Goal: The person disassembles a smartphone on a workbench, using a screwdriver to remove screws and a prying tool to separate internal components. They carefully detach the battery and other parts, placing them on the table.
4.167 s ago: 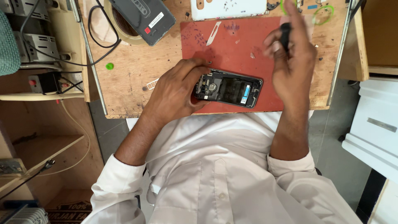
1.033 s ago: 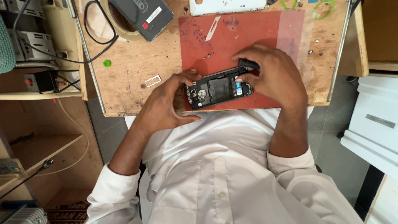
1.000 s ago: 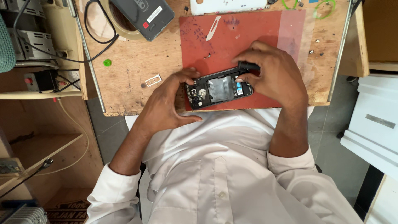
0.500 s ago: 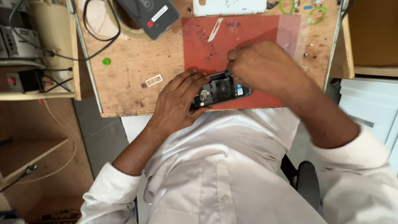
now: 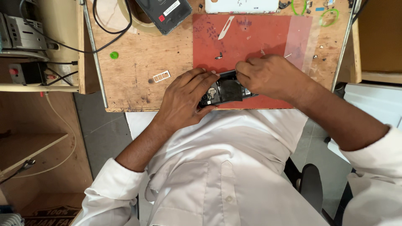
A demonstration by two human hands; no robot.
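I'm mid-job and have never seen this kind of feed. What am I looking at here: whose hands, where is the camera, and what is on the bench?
There is no machine: a person in a white shirt works with bare hands. The single camera sits on their head and looks straight down, so you see their chest and forearms.

The left hand steadies an opened black phone with its insides exposed; the right hand pinches at its upper edge. The phone rests on a red rubber work mat on a scuffed wooden bench.

Also on the bench: a small metal card tray, a green round cap, a white pointed pry tool, a dark rectangular device with a red sticker and a white phone cover.
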